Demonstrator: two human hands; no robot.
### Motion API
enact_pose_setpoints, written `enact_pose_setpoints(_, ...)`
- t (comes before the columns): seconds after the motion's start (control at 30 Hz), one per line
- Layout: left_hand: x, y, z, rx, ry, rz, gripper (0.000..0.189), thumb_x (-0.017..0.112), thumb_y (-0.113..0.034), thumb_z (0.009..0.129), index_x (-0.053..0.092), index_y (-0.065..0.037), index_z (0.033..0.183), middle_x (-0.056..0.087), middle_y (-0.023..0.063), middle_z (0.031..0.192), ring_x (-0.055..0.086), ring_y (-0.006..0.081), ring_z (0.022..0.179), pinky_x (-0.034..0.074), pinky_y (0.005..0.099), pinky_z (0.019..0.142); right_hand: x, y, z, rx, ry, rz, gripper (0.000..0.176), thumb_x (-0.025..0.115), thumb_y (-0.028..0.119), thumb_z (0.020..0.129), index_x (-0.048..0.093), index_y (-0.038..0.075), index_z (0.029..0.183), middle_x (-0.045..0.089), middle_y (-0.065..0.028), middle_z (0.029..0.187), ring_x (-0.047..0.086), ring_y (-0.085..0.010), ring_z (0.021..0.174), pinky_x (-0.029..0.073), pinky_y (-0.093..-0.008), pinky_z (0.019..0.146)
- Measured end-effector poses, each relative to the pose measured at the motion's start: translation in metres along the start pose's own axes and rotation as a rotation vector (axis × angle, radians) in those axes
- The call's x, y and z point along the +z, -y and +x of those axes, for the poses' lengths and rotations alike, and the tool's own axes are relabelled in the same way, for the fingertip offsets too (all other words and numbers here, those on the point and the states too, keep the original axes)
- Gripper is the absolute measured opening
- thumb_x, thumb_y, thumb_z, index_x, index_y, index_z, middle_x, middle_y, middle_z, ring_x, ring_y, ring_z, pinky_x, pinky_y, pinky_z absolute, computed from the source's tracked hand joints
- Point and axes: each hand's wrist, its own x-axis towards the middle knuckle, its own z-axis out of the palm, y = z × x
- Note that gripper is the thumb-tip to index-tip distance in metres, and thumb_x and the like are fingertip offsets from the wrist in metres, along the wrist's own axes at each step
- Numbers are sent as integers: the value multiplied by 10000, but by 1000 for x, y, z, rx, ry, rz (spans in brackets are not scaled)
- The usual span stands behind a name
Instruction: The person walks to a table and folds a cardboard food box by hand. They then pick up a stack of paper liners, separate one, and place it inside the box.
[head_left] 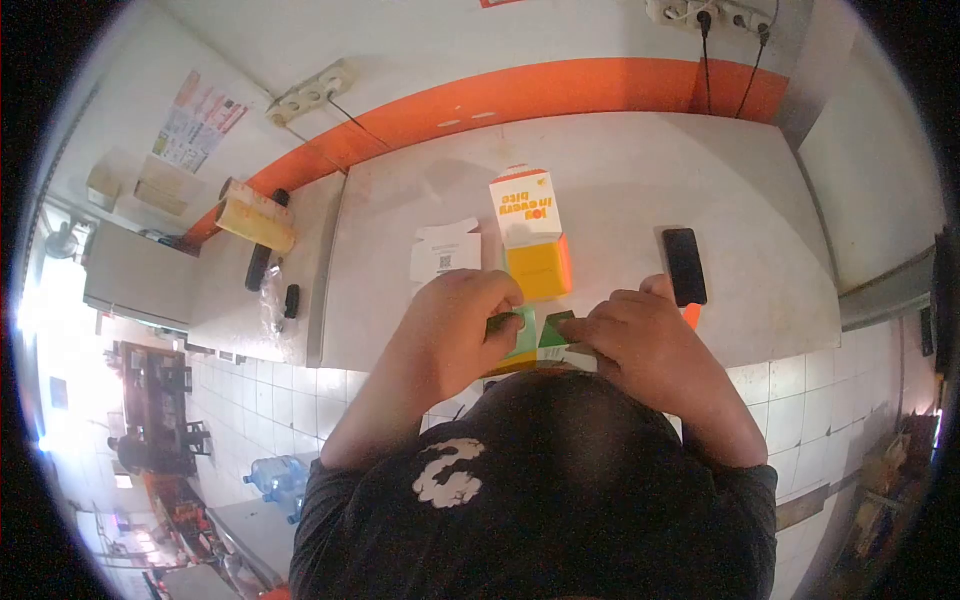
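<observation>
A small green folding carton [524,334] is between my hands at the table's front edge, close to my body. My left hand [462,318] is closed with thumb and fingers pinched on its left side. My right hand [640,330] has its fingers curled, with the tips pressed on a dark green flap [557,328]. White and yellow parts show below the green; my hands and shirt hide the rest. Just beyond stand a yellow box [538,270] and a white carton with orange lettering [527,208]. A flat white carton [445,252] lies past my left hand.
A black phone [685,266] lies right of my right hand, with an orange piece [691,316] beside it. On the left side table [215,310] are a tape roll [255,222] and clear plastic [271,300]. Power strips [310,92] hang on the wall.
</observation>
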Motion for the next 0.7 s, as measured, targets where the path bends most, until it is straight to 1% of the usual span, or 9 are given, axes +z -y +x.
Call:
enact_pose_setpoints(0.1,3,-1,1,70,-73,125,154,765,-138,836,714,-85,972,724,129,938,701,336,985,517,460,903,-1,0,3,40,22,25,301,756,74,820,771,152,1111,691,-17,862,662,-213,910,374,-423,862)
enact_pose_setpoints(0.2,-3,-6,0,433,-150,219,125,804,-190,783,757,-178,898,725,-4,888,691,223,975,445,463,987,-12,1,8,36,136,151,277,679,120,886,775,187,1137,710,-77,892,691,-302,952,401,-498,905)
enact_pose_setpoints(0.3,-1,-9,0,602,-179,164,106,817,-247,729,773,-255,824,708,-121,851,669,130,977,367,480,1038,-15,3,10,-5,104,246,164,697,116,863,747,164,1012,701,-87,880,687,-312,948,401,-498,905)
enact_pose_setpoints(0.4,0,-9,1,666,-154,97,114,773,-189,766,796,-261,851,722,-127,921,653,103,1022,337,456,1057,-17,7,13,-67,59,299,82,710,109,836,695,148,907,687,-91,851,683,-320,937,401,-502,899)
enact_pose_setpoints(0.5,1,-2,2,674,-155,126,104,763,-213,787,794,-263,872,724,-116,938,654,124,1031,343,457,1050,-13,10,13,-105,-35,268,225,765,15,725,624,145,842,670,3,807,665,-234,885,380,-438,873)
enact_pose_setpoints(0.6,2,7,5,602,-43,97,68,752,-236,827,779,-220,887,731,-74,943,669,172,1046,364,462,1047,-16,17,12,-133,-12,169,242,773,27,698,626,155,843,656,10,786,661,-235,864,381,-437,885)
enact_pose_setpoints(0.7,12,9,6,510,51,-48,91,739,-241,870,754,-153,887,731,-4,941,687,247,1026,387,473,1038,-15,22,13,-189,28,95,246,790,54,686,613,155,824,638,29,776,648,-224,878,382,-443,902)
